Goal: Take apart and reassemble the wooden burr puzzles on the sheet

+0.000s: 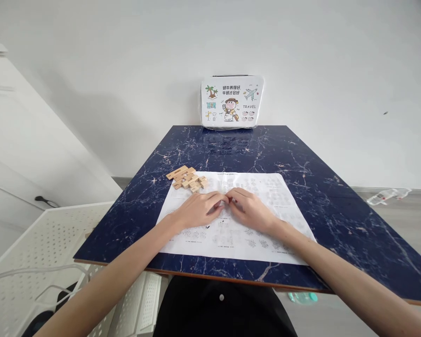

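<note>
A large white printed sheet [266,243] lies spread on the dark blue marbled table, with small line drawings and text on it. Over its middle, my left hand [199,209] and my right hand [250,210] meet at the fingertips. Both have their fingers curled in and pressed together. Whatever is between the fingertips, if anything, is hidden or too small to name. Just beyond my left hand, several notched wooden pieces [187,178] lie in a loose group on the sheet's far left corner.
A white lunch-box-like case [232,102] with cartoon prints stands against the wall at the back of the table [245,147]. Left of the table is a white perforated cart [66,229] with a cable. A clear plastic bottle [302,298] lies on the floor below the front edge.
</note>
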Demonstrator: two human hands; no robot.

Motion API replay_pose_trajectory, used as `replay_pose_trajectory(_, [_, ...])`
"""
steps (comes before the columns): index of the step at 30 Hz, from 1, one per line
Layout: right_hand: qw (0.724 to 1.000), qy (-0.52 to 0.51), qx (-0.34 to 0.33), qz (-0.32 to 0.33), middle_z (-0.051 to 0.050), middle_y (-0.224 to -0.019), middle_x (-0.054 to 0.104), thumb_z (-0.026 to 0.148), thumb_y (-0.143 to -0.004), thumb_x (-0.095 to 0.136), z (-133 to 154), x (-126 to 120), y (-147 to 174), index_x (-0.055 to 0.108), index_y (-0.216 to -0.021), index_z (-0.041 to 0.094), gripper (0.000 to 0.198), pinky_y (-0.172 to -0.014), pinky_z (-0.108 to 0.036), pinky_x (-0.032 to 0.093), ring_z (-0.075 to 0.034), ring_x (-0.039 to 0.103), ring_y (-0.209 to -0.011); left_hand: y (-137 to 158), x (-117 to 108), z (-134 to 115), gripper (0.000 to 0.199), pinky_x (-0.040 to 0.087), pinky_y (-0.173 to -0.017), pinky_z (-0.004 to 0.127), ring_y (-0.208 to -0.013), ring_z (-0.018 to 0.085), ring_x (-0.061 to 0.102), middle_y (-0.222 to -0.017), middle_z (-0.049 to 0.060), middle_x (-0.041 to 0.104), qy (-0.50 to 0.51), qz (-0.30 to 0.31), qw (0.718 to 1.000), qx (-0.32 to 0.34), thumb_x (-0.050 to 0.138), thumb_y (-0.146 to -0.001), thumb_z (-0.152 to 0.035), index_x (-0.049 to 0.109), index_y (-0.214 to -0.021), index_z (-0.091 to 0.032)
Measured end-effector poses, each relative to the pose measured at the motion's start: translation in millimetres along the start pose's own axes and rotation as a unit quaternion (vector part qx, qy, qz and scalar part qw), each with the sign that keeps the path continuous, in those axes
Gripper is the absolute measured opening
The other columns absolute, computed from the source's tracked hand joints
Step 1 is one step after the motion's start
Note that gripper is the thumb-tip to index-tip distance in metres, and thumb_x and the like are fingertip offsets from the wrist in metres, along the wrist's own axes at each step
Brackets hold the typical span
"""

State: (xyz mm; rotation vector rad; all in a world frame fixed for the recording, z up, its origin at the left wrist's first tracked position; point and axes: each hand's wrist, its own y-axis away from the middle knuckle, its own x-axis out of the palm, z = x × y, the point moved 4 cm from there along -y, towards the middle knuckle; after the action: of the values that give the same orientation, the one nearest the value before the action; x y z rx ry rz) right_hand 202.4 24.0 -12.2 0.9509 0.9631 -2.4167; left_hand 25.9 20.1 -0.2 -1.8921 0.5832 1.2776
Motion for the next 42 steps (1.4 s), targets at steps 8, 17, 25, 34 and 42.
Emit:
replay_pose_trajectory(8, [1.000,0.002,0.005,0.001,-0.007,-0.095,0.068,0.011,-0.096,0.045,-2.2,0.2,0.3,0.059,-0.098,0.022,0.018,-0.075,-0.036,0.049,-0.021,0.062,-0.086,0.2,2.7,3.3,0.019,0.035,-0.055,0.029,-0.059,0.013,0.058,-0.084,0.000,0.072,-0.010,0.001,1.000,-0.002,0.049,-0.105,-0.025,0.061,-0.119,-0.020])
replay_pose_trajectory(17, [1.000,0.003,0.003,0.003,-0.008,-0.094,0.068,0.010,-0.095,0.045,0.8,-1.1,-0.3,0.060,-0.098,0.020,0.019,-0.073,-0.034,0.049,-0.021,0.061,-0.084,1.2,3.2,5.1,0.020,0.032,-0.054,0.028,-0.055,0.013,0.054,-0.074,-0.001,0.067,-0.004,0.004,1.000,-0.007,0.047,-0.106,-0.026,0.061,-0.118,-0.020])
replay_pose_trajectory(25, [1.000,0.003,0.009,0.011,-0.007,-0.093,0.066,0.009,-0.097,0.045,0.8,-0.4,-0.7,0.059,-0.097,0.020,0.018,-0.073,-0.034,0.048,-0.020,0.061,-0.084,1.6,3.1,6.5,0.017,0.033,-0.055,0.028,-0.057,0.014,0.057,-0.073,-0.002,0.065,0.005,0.015,1.000,-0.018,0.047,-0.106,-0.027,0.059,-0.117,-0.020])
replay_pose_trajectory(34, [1.000,0.000,0.006,0.009,-0.007,-0.095,0.067,0.008,-0.097,0.046,0.5,-0.1,-0.5,0.060,-0.099,0.020,0.019,-0.076,-0.034,0.049,-0.021,0.062,-0.086,1.7,2.7,6.8,0.017,0.035,-0.054,0.027,-0.057,0.014,0.059,-0.073,-0.002,0.066,0.008,0.016,1.000,-0.021,0.048,-0.105,-0.026,0.060,-0.116,-0.021])
replay_pose_trajectory(42, [1.000,-0.006,-0.002,0.004,-0.007,-0.096,0.066,0.007,-0.096,0.046,0.5,-0.3,0.1,0.059,-0.099,0.021,0.020,-0.077,-0.035,0.050,-0.022,0.062,-0.088,2.3,3.1,8.9,0.017,0.036,-0.054,0.027,-0.056,0.014,0.060,-0.071,-0.002,0.067,0.005,0.009,1.000,-0.016,0.048,-0.105,-0.026,0.062,-0.114,-0.021])
